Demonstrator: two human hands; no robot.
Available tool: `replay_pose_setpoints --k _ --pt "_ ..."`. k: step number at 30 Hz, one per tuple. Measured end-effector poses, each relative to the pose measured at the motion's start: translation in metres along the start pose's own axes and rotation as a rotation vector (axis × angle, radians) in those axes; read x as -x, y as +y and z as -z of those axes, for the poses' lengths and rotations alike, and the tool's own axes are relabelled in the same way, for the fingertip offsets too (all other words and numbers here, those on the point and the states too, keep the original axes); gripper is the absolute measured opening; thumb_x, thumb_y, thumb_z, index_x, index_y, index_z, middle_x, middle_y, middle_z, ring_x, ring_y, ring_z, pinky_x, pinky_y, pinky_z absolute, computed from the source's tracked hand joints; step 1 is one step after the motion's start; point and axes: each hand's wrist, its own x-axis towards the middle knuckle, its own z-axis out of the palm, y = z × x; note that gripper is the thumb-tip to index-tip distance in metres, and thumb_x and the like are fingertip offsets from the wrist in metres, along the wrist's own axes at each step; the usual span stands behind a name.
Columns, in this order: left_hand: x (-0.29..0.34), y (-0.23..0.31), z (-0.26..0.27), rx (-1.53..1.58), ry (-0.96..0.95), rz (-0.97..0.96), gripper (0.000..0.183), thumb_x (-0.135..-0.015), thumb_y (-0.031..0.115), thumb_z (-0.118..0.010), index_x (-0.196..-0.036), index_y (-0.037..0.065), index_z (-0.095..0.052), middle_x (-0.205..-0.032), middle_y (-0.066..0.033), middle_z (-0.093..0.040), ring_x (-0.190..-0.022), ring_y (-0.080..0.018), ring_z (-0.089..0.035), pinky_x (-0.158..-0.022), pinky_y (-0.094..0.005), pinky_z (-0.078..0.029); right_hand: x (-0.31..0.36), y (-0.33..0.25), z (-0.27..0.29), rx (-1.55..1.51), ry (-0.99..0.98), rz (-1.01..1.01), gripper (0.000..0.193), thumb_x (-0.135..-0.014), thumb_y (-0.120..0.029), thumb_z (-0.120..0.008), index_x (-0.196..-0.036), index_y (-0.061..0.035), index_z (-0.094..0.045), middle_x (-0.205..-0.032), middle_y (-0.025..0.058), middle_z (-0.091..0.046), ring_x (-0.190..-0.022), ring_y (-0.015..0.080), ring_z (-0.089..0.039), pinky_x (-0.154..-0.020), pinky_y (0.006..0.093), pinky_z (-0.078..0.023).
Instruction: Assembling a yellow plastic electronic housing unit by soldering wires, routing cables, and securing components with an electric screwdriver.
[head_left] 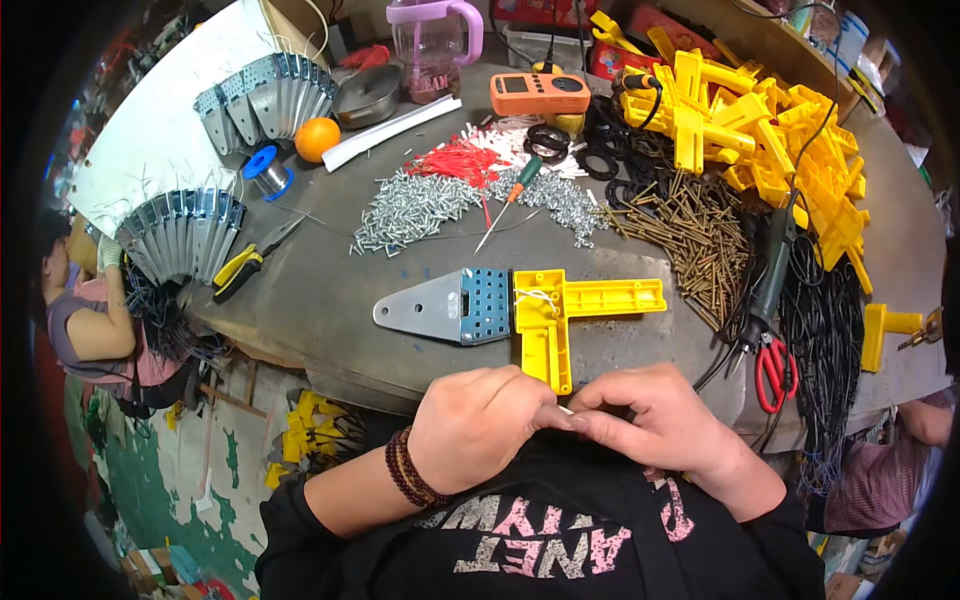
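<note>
My left hand [485, 420], a dark beaded bracelet at its wrist, is closed in front of my body. My right hand [655, 425] meets it with a pinch of thumb and finger. A tiny white tip [567, 410] shows between the fingertips; the fingers hide the rest of whatever is there. Just beyond my hands lies an opened yellow plastic handle shell [610, 298], with white wires in its corner. Attached to its left side is a tapered grey metal plate [425, 308] with a blue perforated bracket [486, 306].
Behind lie piles of silver screws [415, 210], red sleeves [455, 162], long brassy screws [690, 235] and yellow shells [780, 140]. A screwdriver [520, 185], pliers [250, 265], a soldering iron [770, 280] and red-handled scissors [772, 375] lie around. Another person [100, 320] sits at left.
</note>
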Motion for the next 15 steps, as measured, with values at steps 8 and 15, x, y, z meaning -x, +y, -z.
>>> replay_pose_setpoints --k 8,15 --pt "-0.002 0.01 0.018 -0.201 -0.159 0.041 0.013 -0.073 0.008 -0.073 -0.078 0.009 -0.061 -0.069 -0.0058 -0.061 -0.06 -0.0278 -0.06 -0.053 -0.0356 -0.047 -0.002 0.014 -0.005 0.275 -0.2 0.057 0.015 -0.096 -0.019 -0.053 -0.099 -0.0059 -0.06 -0.081 0.0154 -0.064 -0.079 0.0366 -0.063 -0.067 0.0421 -0.05" --pt "-0.037 -0.049 0.089 -0.729 -0.232 0.159 0.006 -0.083 0.016 -0.064 -0.082 0.011 -0.066 -0.076 -0.0041 -0.062 -0.078 -0.0272 -0.062 -0.071 -0.0398 -0.048 -0.001 0.04 0.007 -0.187 -0.231 -0.314 0.022 -0.102 -0.022 -0.045 -0.101 -0.0032 -0.057 -0.065 0.0031 -0.057 -0.058 0.0118 -0.055 -0.055 0.0269 -0.045"
